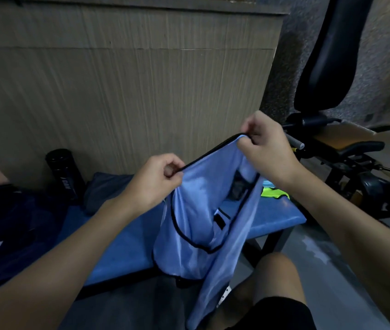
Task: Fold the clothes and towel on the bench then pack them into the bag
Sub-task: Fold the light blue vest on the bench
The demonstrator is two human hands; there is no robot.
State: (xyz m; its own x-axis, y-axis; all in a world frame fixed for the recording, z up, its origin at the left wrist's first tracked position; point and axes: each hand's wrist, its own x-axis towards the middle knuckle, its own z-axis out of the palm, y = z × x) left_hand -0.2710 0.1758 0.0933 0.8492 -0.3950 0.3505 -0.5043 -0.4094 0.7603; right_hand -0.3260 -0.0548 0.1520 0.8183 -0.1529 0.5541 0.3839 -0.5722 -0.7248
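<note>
A light blue sleeveless garment point(196, 210) with black trim hangs in the air over the blue bench point(122, 239). My left hand point(155, 179) pinches its black-trimmed top edge on the left. The same edge is pinched higher up on the right by my right hand point(265, 144), so the edge is stretched taut between them. The cloth's lower end drops past the bench's front edge toward my knee. A folded dark blue-grey cloth point(103, 186) lies at the back of the bench. A neon yellow-green garment point(275, 194) shows on the bench behind the held cloth. A dark blue bag point(17, 222) lies at the left.
A black cylindrical bottle point(64, 173) stands at the back left against the brown cardboard wall point(127, 91). Black gym equipment with a padded seat point(346, 144) fills the right side. My bare knee and black shorts point(277, 306) are below the bench's front edge.
</note>
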